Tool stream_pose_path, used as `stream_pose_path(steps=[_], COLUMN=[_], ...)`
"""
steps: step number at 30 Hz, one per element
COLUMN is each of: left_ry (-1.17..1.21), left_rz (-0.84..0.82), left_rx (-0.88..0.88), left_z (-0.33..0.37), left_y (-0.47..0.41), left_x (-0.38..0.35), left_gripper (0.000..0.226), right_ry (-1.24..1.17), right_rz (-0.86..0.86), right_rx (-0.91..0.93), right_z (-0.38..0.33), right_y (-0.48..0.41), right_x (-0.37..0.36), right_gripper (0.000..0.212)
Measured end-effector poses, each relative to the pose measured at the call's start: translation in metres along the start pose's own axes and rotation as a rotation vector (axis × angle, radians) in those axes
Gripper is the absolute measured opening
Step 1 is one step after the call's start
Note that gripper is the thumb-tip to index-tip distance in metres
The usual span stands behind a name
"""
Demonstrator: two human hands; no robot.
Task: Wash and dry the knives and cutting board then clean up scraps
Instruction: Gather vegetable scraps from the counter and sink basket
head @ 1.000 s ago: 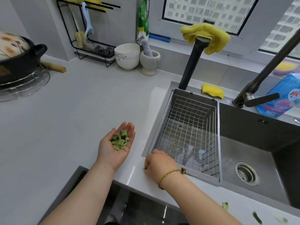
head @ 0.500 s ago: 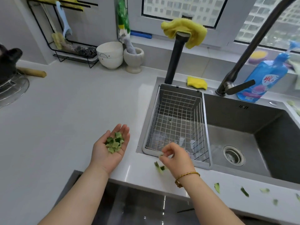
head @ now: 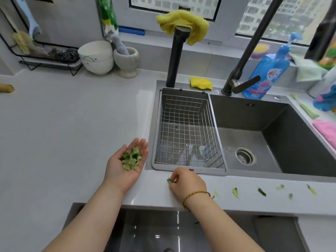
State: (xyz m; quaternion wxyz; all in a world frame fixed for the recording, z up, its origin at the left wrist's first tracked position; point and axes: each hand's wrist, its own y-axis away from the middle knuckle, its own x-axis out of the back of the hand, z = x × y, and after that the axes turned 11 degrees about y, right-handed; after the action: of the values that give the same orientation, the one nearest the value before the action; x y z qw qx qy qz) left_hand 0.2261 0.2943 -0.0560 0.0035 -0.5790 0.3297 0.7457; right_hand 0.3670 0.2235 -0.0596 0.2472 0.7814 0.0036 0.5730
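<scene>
We get soft, even daylight from the window [head: 172,6] well beyond the fingers [head: 143,146]; shadows beneath them are faint, glints streak the dark panel [head: 156,231] nearer us, and frame edges bend and blur.

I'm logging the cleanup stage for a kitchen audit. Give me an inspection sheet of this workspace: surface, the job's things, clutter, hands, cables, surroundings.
Surface: pale countertop; loose scraps strewn along its front edge.
Job's things: scrap pile and single scrap in the hands; knives and cutting board not seen.
Clutter: yellow sponge behind the sink; blue bottle by the faucet; stacked bowls and mortar at the back.
Grippers: left hand open, palm up, carrying the scrap pile; right hand pinches the single scrap on the countertop.
Cables: nothing seen.
Surroundings: wire basket in the sink's left part; yellow cloth draped over a black post; window behind.
</scene>
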Motion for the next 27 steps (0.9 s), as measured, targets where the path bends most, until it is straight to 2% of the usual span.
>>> stream_pose_path(steps=[4, 8, 10, 13, 17, 19, 22, 23, 24, 25, 27], left_ry=[-0.024, -0.025, -0.033, -0.035, -0.031, -0.033, -0.025, -0.030, -0.042, -0.043, -0.047], left_rz=[-0.002, -0.007, -0.005, -0.013, -0.004, 0.005, -0.035, -0.065, -0.068, -0.058, -0.041], left_rx=[0.022, 0.042, 0.045, 0.061, 0.083, 0.090, 0.095, 0.109, 0.109, 0.109, 0.091], left_z=[-0.004, -0.006, -0.006, -0.007, -0.010, -0.011, -0.009, -0.008, -0.008, -0.008, -0.009], left_y=[-0.004, -0.008, -0.011, -0.012, -0.016, -0.018, -0.017, -0.016, -0.020, -0.018, -0.021], left_x=[-0.002, -0.003, -0.003, -0.005, -0.003, -0.003, -0.007, -0.008, -0.004, -0.006, -0.004], left_gripper=[0.053, 0.053, 0.053, 0.054, 0.053, 0.049, 0.011, 0.026, 0.024, 0.011, 0.039], right_ry=[0.001, -0.023, -0.131, -0.267, -0.126, -0.062, 0.058, 0.098, 0.126, 0.143, 0.169], right_rz=[-0.011, 0.084, 0.118, 0.048, -0.080, -0.107, -0.128, -0.135, -0.145, -0.151, -0.147], right_rx=[0.047, 0.095, 0.049, 0.035, 0.122, 0.142, 0.130, 0.128, 0.130, 0.134, 0.135], right_z=[0.001, 0.009, 0.019, 0.035, 0.035, 0.029, 0.022, 0.021, 0.020, 0.019, 0.021], right_y=[0.001, 0.004, 0.004, 0.001, -0.001, -0.004, -0.009, -0.010, -0.010, -0.010, -0.011], right_x=[0.001, 0.002, 0.006, 0.011, 0.011, 0.011, 0.016, 0.018, 0.019, 0.020, 0.019], right_gripper=[0.005, 0.035, 0.037, 0.033, 0.018, 0.021, 0.017, 0.016, 0.015, 0.017, 0.023])
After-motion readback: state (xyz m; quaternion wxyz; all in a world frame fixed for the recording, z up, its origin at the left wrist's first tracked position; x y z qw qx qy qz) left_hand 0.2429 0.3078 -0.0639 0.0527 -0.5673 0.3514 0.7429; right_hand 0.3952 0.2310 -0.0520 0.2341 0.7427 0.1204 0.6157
